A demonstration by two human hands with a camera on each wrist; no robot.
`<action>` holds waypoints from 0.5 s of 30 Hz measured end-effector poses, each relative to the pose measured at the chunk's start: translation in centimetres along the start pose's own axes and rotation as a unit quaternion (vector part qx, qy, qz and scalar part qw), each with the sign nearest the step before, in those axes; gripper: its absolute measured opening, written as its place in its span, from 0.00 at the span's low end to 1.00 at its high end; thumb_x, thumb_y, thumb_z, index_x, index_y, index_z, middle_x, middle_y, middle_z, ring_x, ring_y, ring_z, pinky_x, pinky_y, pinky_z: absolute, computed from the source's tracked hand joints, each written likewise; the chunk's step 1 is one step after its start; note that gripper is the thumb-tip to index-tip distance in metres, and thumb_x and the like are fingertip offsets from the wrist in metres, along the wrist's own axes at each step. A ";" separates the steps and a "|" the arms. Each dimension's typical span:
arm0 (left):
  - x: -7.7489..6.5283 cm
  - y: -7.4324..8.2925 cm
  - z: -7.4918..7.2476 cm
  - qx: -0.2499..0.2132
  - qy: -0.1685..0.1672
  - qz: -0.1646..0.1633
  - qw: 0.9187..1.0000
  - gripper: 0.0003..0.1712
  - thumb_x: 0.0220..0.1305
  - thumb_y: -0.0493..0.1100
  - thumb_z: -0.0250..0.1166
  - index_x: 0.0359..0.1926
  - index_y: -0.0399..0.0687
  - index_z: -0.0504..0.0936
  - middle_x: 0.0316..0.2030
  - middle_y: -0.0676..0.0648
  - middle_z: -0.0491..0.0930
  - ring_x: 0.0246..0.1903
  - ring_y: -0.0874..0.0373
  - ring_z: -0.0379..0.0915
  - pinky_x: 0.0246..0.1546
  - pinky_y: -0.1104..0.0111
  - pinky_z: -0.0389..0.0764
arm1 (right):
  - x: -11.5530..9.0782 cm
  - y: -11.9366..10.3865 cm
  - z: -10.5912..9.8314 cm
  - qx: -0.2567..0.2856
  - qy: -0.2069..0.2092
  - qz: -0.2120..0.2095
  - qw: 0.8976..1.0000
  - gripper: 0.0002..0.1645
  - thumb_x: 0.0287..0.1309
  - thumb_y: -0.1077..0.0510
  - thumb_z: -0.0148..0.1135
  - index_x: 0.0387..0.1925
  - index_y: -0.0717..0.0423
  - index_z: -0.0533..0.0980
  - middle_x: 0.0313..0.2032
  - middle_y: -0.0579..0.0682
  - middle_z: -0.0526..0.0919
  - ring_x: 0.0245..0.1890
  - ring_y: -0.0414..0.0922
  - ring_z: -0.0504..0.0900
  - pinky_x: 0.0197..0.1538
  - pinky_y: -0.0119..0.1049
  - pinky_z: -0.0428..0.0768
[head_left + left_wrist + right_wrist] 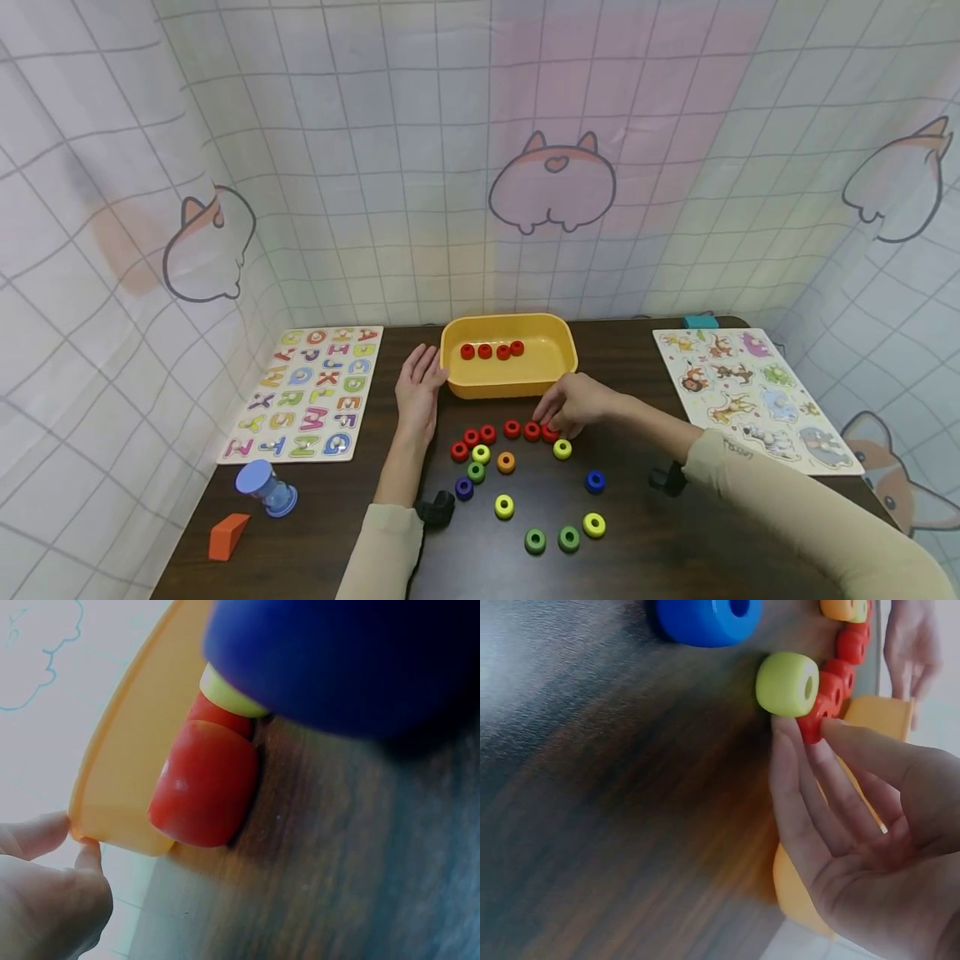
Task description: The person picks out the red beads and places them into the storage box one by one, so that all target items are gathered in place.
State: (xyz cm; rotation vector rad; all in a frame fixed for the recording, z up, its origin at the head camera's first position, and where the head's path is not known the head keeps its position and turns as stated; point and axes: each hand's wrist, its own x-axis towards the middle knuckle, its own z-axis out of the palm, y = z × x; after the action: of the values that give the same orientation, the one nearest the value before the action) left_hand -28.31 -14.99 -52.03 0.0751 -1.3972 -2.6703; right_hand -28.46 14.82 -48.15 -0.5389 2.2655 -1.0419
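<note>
My left hand (418,392) rests at the left end of a yellow tray (510,389), fingers mostly straight and touching its rim. Inside the tray sit several red beads (485,352). In front of it, my right hand (577,404) pinches a red bead (812,730) between thumb and fingers, at the right end of a curved row of red beads (512,429). Close by the right fingertips stands a yellow-green bead (787,682). In the left wrist view a large dark blue bead (322,667) hides part of the row.
Nearer on the dark table lie an orange bead (506,462), a blue bead (595,481), green beads (568,539) and yellow beads (594,525). A letter puzzle board (300,396), a blue hourglass-shaped piece (267,488) and an orange block (228,536) are left; an animal puzzle board (750,400) is right.
</note>
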 end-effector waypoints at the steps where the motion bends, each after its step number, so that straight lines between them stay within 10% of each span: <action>1: 0.0 0.0 0.0 0.000 0.001 0.000 1.000 0.38 0.63 0.21 0.57 0.72 0.44 0.59 0.68 0.40 0.63 0.70 0.48 0.59 0.60 0.67 0.73 | 0.0 -0.1 -0.1 0.005 -0.003 -0.002 1.000 0.12 0.55 0.69 0.67 0.41 0.57 0.85 0.35 0.56 0.87 0.27 0.54 0.87 0.33 0.47 0.87; 15: 0.0 -0.1 0.0 -0.004 0.005 -0.001 1.000 0.38 0.63 0.21 0.57 0.71 0.45 0.59 0.68 0.40 0.63 0.70 0.48 0.58 0.58 0.69 0.75 | 1.2 -5.3 -5.8 0.070 -0.025 -0.011 0.997 0.15 0.58 0.67 0.65 0.49 0.63 0.82 0.41 0.58 0.87 0.37 0.62 0.86 0.44 0.57 0.83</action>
State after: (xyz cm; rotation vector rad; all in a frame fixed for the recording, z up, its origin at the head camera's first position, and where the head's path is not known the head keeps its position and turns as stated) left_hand -28.30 -14.89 -52.14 0.0880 -1.3835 -2.6744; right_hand -32.55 14.12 -41.37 -0.5261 2.1300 -1.1744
